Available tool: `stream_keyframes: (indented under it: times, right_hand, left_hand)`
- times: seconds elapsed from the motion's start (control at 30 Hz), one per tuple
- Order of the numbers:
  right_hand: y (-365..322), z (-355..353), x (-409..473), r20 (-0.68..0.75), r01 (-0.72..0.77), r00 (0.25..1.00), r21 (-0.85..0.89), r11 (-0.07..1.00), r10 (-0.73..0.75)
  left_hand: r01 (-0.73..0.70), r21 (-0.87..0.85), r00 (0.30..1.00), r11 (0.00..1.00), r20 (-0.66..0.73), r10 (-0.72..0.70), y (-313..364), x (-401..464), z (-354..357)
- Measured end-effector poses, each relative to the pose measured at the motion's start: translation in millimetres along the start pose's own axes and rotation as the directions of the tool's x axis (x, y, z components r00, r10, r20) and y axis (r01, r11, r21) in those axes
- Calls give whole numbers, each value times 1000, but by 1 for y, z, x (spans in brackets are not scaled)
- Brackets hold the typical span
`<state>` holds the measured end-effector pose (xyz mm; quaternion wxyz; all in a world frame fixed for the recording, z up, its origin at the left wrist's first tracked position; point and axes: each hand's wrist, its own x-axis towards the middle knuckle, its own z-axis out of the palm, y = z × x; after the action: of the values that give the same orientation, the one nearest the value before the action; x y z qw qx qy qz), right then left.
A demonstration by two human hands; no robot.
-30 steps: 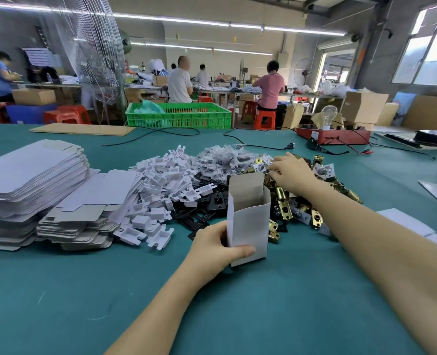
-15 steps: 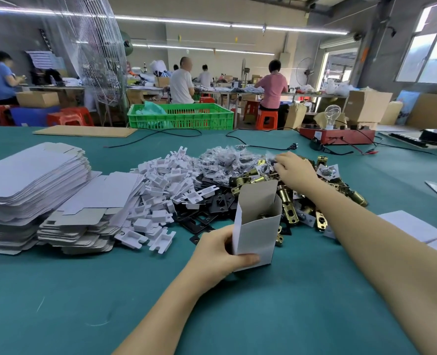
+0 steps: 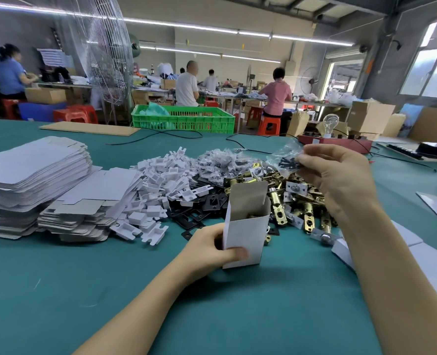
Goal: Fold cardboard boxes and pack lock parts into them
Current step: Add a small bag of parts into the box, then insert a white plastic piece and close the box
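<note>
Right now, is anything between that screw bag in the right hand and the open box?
Nothing visible. The right hand pinches the screw bag in the air, up and right of the box, which the left hand holds upright with its top open, flap raised at the back.

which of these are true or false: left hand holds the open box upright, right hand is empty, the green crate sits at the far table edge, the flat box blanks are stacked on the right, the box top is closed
1. The left hand holds the white box upright. True.
2. The right hand is empty. False: its fingers pinch a small clear bag of dark screws.
3. The green crate sits at the table's far edge. True.
4. The flat box blanks are stacked on the right. False: they are on the left.
5. The box top is closed. False: its flap stands open.
</note>
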<state>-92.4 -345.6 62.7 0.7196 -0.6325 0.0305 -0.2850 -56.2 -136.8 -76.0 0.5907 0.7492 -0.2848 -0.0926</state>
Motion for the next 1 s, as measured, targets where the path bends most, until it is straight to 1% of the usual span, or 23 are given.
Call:
stream_keyframes:
  times: [0.07, 0.13, 0.2, 0.23, 0.27, 0.33, 0.37, 0.4, 0.47, 0.53, 0.57, 0.7, 0.87, 0.93, 1.0]
  right_hand:
    - [-11, 4, -9, 98, -5, 995, -7, 1000, 6]
    - [-21, 7, -17, 242, 32, 970, -8, 999, -29]
    - [-28, 10, -25, 400, 101, 913, -42, 994, -76]
    - [-28, 12, -28, 460, 160, 883, -105, 982, -95]
    - [-27, 14, -30, 502, 251, 856, -201, 947, -120]
    - [-20, 21, -31, 566, 460, 805, -405, 790, -178]
    - [-16, 24, -31, 600, 530, 777, -461, 712, -190]
    - [-13, 27, -31, 636, 576, 749, -487, 656, -186]
    - [-9, 30, -31, 695, 639, 702, -515, 572, -159]
    - [-6, 32, -31, 730, 676, 671, -531, 511, -129]
    - [-4, 32, -31, 737, 679, 666, -534, 503, -118]
    - [-1, 33, -31, 735, 661, 672, -536, 526, -95]
    - [4, 32, -29, 741, 655, 671, -576, 489, -27]
    - [6, 33, -29, 742, 667, 669, -584, 463, -28]
    - [7, 33, -29, 749, 675, 662, -572, 467, -40]
  left_hand:
    - [7, -28, 1000, 1000, 20, -6, -1, -1, 0]
    - [18, -60, 999, 998, 41, -15, 0, -2, -1]
    - [26, -88, 998, 996, 54, -21, 1, -2, -1]
    - [26, -92, 998, 995, 56, -21, 1, -1, -1]
    - [26, -91, 998, 996, 52, -21, 0, 0, -1]
    - [28, -76, 999, 997, 33, -26, -1, 1, -1]
    - [30, -66, 999, 997, 22, -28, -2, 1, -1]
    - [30, -60, 999, 998, 15, -30, -3, 1, -1]
    - [23, -53, 1000, 998, 7, -23, -4, 2, -1]
    - [20, -49, 1000, 999, 0, -20, -4, 2, -1]
    - [20, -50, 1000, 999, -4, -20, -4, 2, -1]
    - [15, -65, 1000, 998, -5, -15, -3, 2, 0]
    - [9, -68, 1000, 998, -2, -10, -1, 1, 0]
    - [11, -66, 1000, 998, 1, -11, -1, 1, -1]
    - [14, -68, 1000, 998, 3, -14, -1, 1, 0]
